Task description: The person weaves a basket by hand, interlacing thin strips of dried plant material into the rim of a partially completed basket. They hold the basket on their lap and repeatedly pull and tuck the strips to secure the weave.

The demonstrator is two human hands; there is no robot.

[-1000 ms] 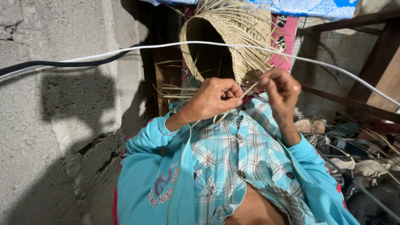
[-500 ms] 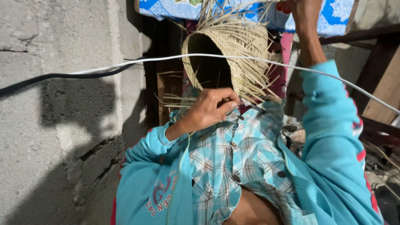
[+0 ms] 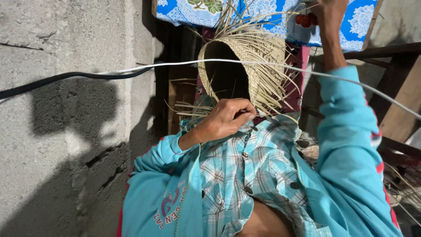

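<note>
A half-woven straw basket [image 3: 258, 66] lies on its side in front of my chest, its dark opening facing me and loose strands sticking out all round. My left hand [image 3: 228, 119] is closed on the strands at the basket's near rim, just above my plaid shirt. My right hand [image 3: 328, 13] is raised high at the top edge of the view, the teal sleeve stretched up. Its fingers look closed on a thin straw strand [image 3: 294, 9] running up from the basket, though the hand is partly cut off.
A rough concrete block wall [image 3: 66, 131] fills the left. A white cable [image 3: 184, 65], black at its left end, crosses in front of the basket. A blue flowered cloth [image 3: 267, 11] hangs behind, with a pink panel under it. Wooden beams [image 3: 399, 105] and clutter are at the right.
My right hand left the basket's rim and rose up and away to the top of the view. My left hand stayed at the near rim. The view shifted slightly.
</note>
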